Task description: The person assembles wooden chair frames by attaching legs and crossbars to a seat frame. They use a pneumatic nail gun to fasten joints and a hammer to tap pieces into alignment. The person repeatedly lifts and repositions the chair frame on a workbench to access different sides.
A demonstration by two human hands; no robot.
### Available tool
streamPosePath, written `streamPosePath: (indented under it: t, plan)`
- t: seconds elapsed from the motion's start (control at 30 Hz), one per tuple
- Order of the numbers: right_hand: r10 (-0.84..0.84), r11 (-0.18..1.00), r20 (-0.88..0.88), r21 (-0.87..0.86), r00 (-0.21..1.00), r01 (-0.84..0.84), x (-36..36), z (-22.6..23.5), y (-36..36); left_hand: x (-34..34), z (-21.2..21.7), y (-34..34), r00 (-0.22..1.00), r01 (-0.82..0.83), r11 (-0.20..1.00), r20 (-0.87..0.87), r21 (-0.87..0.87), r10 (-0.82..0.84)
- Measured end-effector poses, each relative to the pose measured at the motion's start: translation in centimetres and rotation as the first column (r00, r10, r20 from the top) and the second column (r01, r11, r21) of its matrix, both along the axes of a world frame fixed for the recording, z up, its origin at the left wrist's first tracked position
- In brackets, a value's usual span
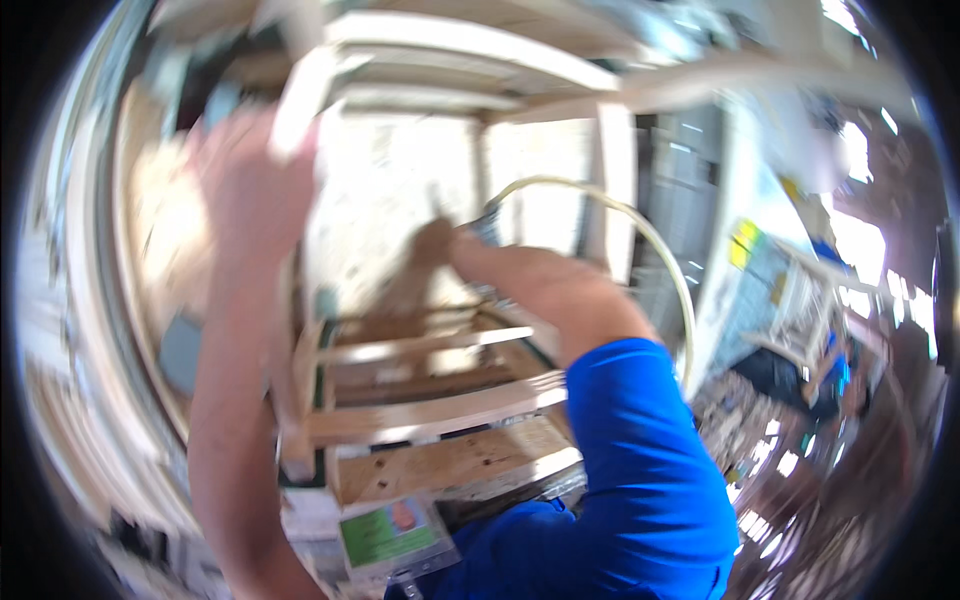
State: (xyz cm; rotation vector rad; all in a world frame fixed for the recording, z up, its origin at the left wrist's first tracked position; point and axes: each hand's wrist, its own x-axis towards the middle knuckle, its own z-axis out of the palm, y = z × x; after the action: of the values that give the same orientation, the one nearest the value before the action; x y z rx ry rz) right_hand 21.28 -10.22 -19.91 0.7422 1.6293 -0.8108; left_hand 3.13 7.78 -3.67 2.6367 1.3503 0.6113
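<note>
The picture is blurred by motion. My left hand (250, 170) reaches up and wraps around a pale wooden post (300, 95) of a timber frame. My right hand (530, 285), its arm in a blue sleeve, reaches into the frame and grips a small dark tool (485, 228) with a pale hose (640, 240) looping from it up and round to the right. The tool's tip is hidden by blur. Below the hands lie wooden cross-pieces (430, 415) and a sheet of board (450, 465).
A badge with a green card (385, 535) hangs at my chest. Pale timber rails (470, 40) run overhead. A light wall panel (400, 200) fills the frame's back. Another person in blue (835, 375) crouches at the right by white frames on the floor.
</note>
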Motion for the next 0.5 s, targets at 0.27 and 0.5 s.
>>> streamPosePath:
  t: [0.27,0.5]
  plan:
    - [-0.204,0.552,-0.276,0.76,0.939,0.343,2.5,21.7,-7.5,0.6,2.4,-0.4,0.993,-0.072,0.996,-0.09,0.047,0.076]
    - [-0.364,-0.258,-0.702,0.707,0.612,0.658,8.4,46.4,-25.2,0.1,8.2,-7.8,0.972,0.044,0.998,-0.23,-0.038,-0.051]
